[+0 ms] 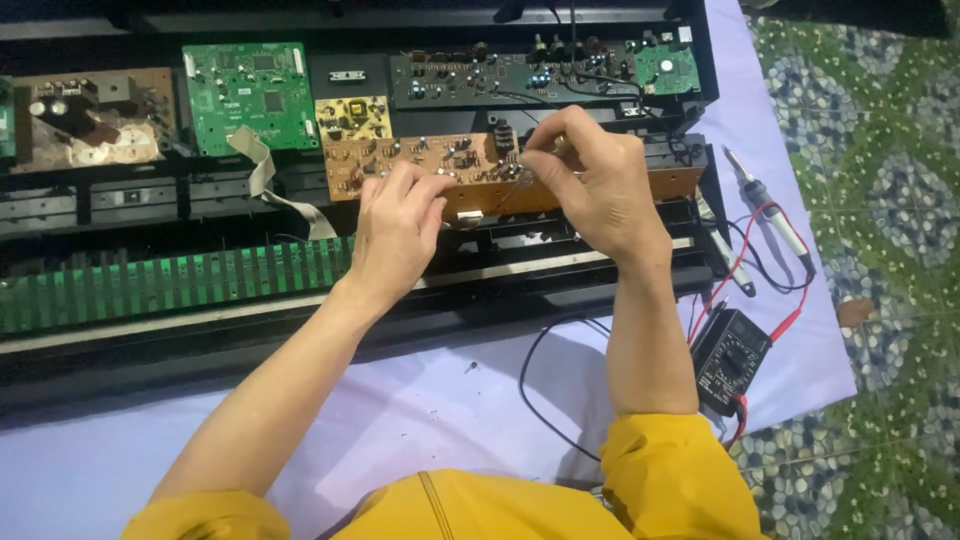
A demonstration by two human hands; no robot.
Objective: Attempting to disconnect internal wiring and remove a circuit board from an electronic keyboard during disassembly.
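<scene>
Yellow sleeves frame the bottom edge. Left hand pinches the brown circuit board's lower edge; right hand, fingers closed, grips its upper edge above the opened black casing.

Both hands on a brown board: left hand pinches its lower edge, right hand pinches a component above. Multimeter and soldering iron lie right of the right grip.
</scene>
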